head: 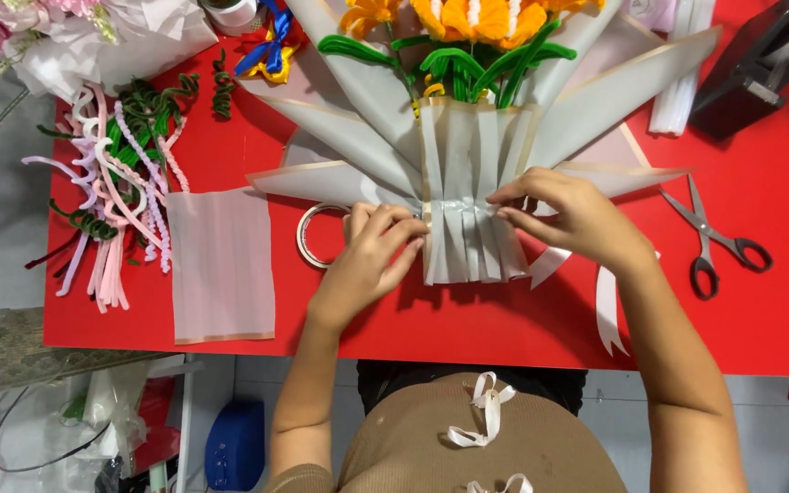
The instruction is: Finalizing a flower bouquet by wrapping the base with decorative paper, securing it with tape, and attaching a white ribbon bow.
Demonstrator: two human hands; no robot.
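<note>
Head view: bouquet wrap (472, 173) lies centre frame on red table (778, 210). Left hand (372, 256) and right hand (568, 215) pinch its taped waist from opposite sides, apparently keeping pleats gathered. Tape roll (308, 239) sits beside left hand; scissors (714, 239) lie right.

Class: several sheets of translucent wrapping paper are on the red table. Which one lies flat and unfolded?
The loose square sheet left of the left hand; the others are folded around the bouquet.

No labels, signs or screens in view. Only packaging: translucent grey-white wrapping paper (468, 155) with cream edges, fanned round the bouquet at top centre, plus 1 flat matching sheet (221, 265) on worktop (778, 319), left.
</note>
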